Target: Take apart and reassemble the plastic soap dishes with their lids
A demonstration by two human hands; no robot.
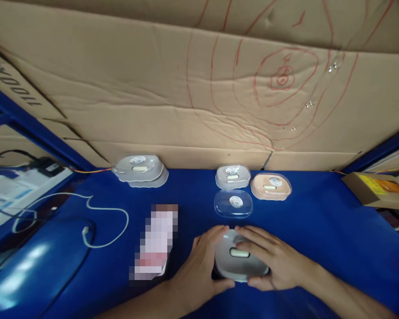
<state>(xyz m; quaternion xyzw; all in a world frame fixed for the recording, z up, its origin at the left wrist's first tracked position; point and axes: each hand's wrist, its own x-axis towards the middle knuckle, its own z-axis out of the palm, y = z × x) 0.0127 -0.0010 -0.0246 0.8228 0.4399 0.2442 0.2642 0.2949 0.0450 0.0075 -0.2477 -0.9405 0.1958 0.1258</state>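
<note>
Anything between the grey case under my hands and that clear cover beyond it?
Just blue tabletop and fingertips of your left hand and right hand on the grey case; nothing else visible before the clear cover.

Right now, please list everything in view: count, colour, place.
Held oval container: one, grey, foreground
Plastic cover: one, clear, beyond it
Covered container: one, grey, back centre
Second container: one, peach, to its right
Stacked containers: two, grey, back left
Pixelated object: one, pinkish, left foreground
Cables: several, mixed colours, mainly left
Printed item: one, white, left edge
Cardboard wall: one, brown, behind
Cardboard box: one, brown, right edge
Tabletop: one, blue, underneath
Frame bars: several, blue, both sides
Left hand, right hand: two, on held container
</note>
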